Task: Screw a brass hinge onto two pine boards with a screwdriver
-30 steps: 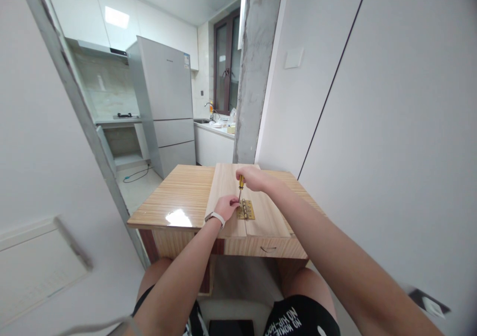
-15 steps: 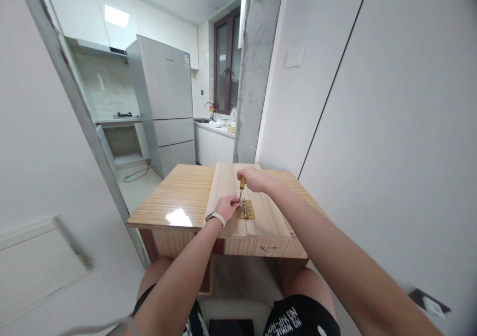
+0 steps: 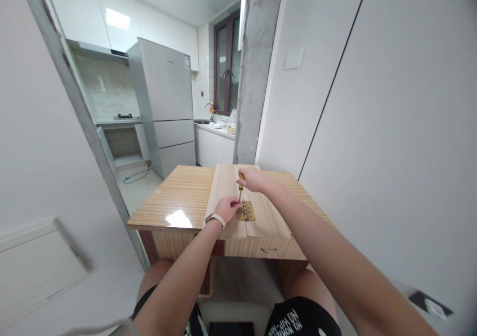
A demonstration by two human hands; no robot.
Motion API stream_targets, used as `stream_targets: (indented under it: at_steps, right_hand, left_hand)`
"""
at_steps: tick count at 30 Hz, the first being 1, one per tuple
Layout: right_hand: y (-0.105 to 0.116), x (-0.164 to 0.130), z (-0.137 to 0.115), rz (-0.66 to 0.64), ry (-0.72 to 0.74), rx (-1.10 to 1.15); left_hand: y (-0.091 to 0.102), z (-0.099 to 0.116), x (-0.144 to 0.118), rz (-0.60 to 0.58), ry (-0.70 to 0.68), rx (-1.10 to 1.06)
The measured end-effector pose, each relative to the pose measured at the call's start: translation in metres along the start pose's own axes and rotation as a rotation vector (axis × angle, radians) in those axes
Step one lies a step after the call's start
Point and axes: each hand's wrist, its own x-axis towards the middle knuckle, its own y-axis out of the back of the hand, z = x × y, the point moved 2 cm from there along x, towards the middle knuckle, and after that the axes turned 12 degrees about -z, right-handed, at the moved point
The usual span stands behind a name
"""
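Surface: wooden table point(image 3: 175, 197), two boards point(image 3: 227, 187) laid flat for fastening.
Right hand point(image 3: 252, 179): closed around upright screwdriver point(image 3: 241, 183).
Left hand point(image 3: 226, 208): hinge point(image 3: 246, 210) is pinched steady.

This is a home, seen from a hallway that opens onto a small kitchen. A tall grey refrigerator point(image 3: 166, 102) stands against the kitchen's left wall, with white upper cabinets point(image 3: 112, 13) and a range hood point(image 3: 100, 50) above a gas hob point(image 3: 124, 116). Farther back, a faucet point(image 3: 210, 108) rises over what seems to be a sink set in a white counter point(image 3: 214, 129) below a dark-framed window point(image 3: 225, 62). A bare concrete pillar point(image 3: 257, 67) and a wall switch point(image 3: 293, 57) flank a wood-grain surface point(image 3: 175, 197) in the foreground.
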Motion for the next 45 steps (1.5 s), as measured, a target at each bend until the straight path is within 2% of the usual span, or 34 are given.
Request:
stream_targets:
  at_steps: [3, 8, 12, 22, 27, 30, 34, 41, 45]
  right_hand:
    - [-0.005, 0.001, 0.004, 0.031, -0.050, 0.023]
    - [0.001, -0.001, 0.005, 0.113, 0.070, 0.067]
    - [0.010, -0.005, 0.000, 0.098, 0.099, 0.084]
    - [0.008, 0.000, 0.001, 0.093, -0.099, 0.011]
    - [0.010, -0.006, -0.001, 0.153, 0.045, 0.053]
    - [0.013, -0.008, -0.003, 0.127, 0.102, 0.094]
    - [0.014, -0.007, -0.003, 0.093, 0.051, 0.069]
    - [0.012, -0.008, -0.003, 0.107, -0.134, -0.014]
    - [0.010, -0.010, -0.003, 0.142, -0.056, 0.004]
  left_hand:
    - [0.002, 0.002, -0.001, -0.001, 0.002, 0.016]
    - [0.003, 0.003, -0.001, 0.007, 0.015, 0.035]
    - [0.002, 0.003, -0.001, 0.003, 0.015, 0.034]
    - [0.002, 0.008, -0.002, -0.001, 0.009, 0.019]
    - [0.003, 0.007, -0.002, 0.004, 0.018, 0.031]
    - [0.004, 0.008, -0.002, 0.006, 0.021, 0.030]
    - [0.003, 0.008, -0.003, 0.002, 0.012, 0.020]
    - [0.002, 0.009, -0.002, 0.003, 0.011, 0.047]
    - [0.002, 0.008, -0.002, 0.009, 0.020, 0.070]
